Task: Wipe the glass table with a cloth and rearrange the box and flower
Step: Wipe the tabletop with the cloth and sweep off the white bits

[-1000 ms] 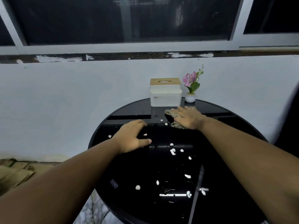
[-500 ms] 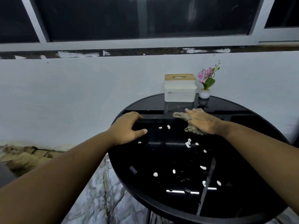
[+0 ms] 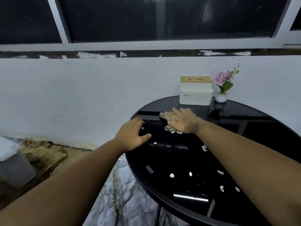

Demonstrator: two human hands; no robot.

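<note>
My right hand (image 3: 182, 122) lies flat at centre frame, fingers (image 3: 177, 111) spread, pinning the tan cloth (image 3: 167, 117) against the black glass desk (image 3: 244, 144); nothing is gripped, only pressed. My left hand (image 3: 132, 136) rests loosely open on the desk's left rim, holding nothing. White crumbs (image 3: 171, 175) scatter across the lower glass. The cloth looks soft and limp, so I judge flat-palm pressure suits it. At upper right, the white box (image 3: 196, 93) with its wooden lid stands beside the small potted flower (image 3: 224, 84). The box seems light and rigid, best taken by its sides; the flower looks top-heavy, so hold its pot.
</note>
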